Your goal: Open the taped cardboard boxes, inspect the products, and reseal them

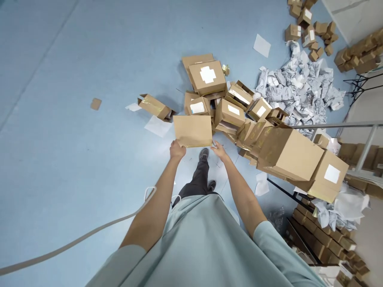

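Note:
In front of me is a brown cardboard box (193, 130), with a plain panel facing up and tape along its near edge. My left hand (177, 151) is closed on its near left corner, the thumb lying by the edge. At the near right corner, my right hand (219, 150) has its fingers closed around a small slim grey object (213, 143), too small to name. That object's tip is close to the box edge; whether it touches cannot be told. Just beyond the box lies a smaller labelled carton (197, 107).
Opened cartons (230, 113) are heaped ahead and to the right, with a large box (295, 153) nearer. Crumpled paper (299, 83) is piled behind them. A metal rack (366, 147) stands at right. A grey cable (89, 233) crosses at left.

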A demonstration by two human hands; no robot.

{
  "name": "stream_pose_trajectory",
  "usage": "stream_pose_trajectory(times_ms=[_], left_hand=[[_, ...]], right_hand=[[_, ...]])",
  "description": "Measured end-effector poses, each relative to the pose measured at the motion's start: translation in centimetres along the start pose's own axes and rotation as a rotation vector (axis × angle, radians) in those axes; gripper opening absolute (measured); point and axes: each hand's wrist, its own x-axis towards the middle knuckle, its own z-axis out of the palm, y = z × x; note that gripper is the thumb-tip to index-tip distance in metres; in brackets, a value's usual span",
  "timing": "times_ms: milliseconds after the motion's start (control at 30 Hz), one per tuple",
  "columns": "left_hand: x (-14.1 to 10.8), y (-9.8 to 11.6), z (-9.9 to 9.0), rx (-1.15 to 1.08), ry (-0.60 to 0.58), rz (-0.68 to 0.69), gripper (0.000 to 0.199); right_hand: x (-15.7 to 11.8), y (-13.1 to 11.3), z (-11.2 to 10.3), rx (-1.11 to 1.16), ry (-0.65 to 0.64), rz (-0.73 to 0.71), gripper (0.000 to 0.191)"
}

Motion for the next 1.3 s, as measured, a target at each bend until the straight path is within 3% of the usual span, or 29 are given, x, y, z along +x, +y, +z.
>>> stream_pose_trajectory(times_ms=[167,300,367,433,567,667,767,933,1033,1133,1300], left_hand=[[-4.4,2.4,2.2,0.048,-0.01,0.079,0.041],[-10.8,4.8,6.2,0.047,-0.152,0.298,0.014],[-15.1,5.8,9.1,0.049,-0.251,0.432,0.004],[-20.2,6.5,12.4,0.055,-0.378,0.574,0.006],[-32.4,5.8,19.4,0.093,-0.71,0.842,0.013],[-42.1,2.8,24.4,0.133,-0.989,0.987,0.027],[-51.3,-2.0,28.3,0.185,-1.272,1.035,0.042],[-64.2,-10.0,31.9,0.412,-1.687,1.016,0.059],[-70.8,-13.6,33.7,0.555,-1.864,1.019,0.067],[-77.1,-16.7,35.7,0.627,-1.994,1.028,0.069],[-87.2,-21.0,39.7,0.658,-2.185,0.977,0.066]], right_hand=[[-5.5,1.9,-3.0,0.113,0.085,-0.042,0.049],[-13.9,5.7,-7.0,0.25,0.159,-0.115,0.051],[-19.3,9.0,-9.0,0.336,0.214,-0.151,0.053],[-25.3,13.5,-10.6,0.46,0.293,-0.183,0.06],[-38.4,24.7,-11.7,0.729,0.551,-0.242,0.071],[-48.3,33.3,-10.9,0.902,0.817,-0.272,0.073],[-57.8,40.9,-9.0,1.068,1.132,-0.266,0.076],[-70.5,49.7,-3.7,1.332,1.64,-0.259,0.077],[-74.3,52.9,-0.4,1.472,1.861,-0.255,0.075],[-76.0,55.8,1.3,1.565,1.983,-0.254,0.074],[-79.1,62.2,-0.3,1.589,2.15,-0.195,0.074]])
